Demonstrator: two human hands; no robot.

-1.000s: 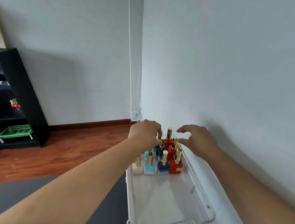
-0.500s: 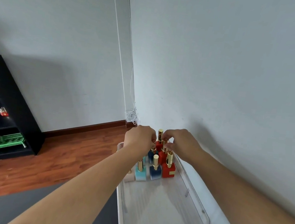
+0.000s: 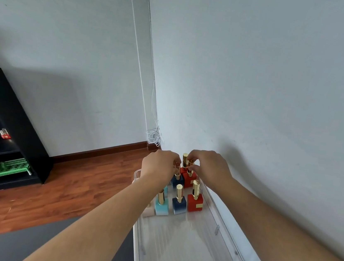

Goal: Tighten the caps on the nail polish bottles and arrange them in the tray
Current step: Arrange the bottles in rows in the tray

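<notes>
Both hands are at the far end of the clear tray (image 3: 228, 248), among the nail polish bottles. A second ago the right hand (image 3: 209, 169) was spread open above the back row; now its fingers have curled in and pinch the gold cap (image 3: 185, 158) of the rearmost red bottle, so its grip is closed on that cap. The left hand (image 3: 157, 167) has stayed at the left of the cluster, and its fingertips now pinch the gold cap of a dark blue bottle (image 3: 176, 179) in the back rows, just beside the red one (image 3: 188, 179). The two hands, well apart a second ago, are now nearly touching over the bottles.

The front row has not moved within the tray: a light blue bottle (image 3: 161, 207), a blue-to-white bottle (image 3: 178, 206) and a red bottle (image 3: 194, 202) stand upright side by side, with a pale bottle (image 3: 148, 212) half hidden behind the left forearm. The near half of the tray is bare.

The view has swung right since then, so the black shelf (image 3: 16, 124) with its green basket (image 3: 10, 167) sits further left.
</notes>
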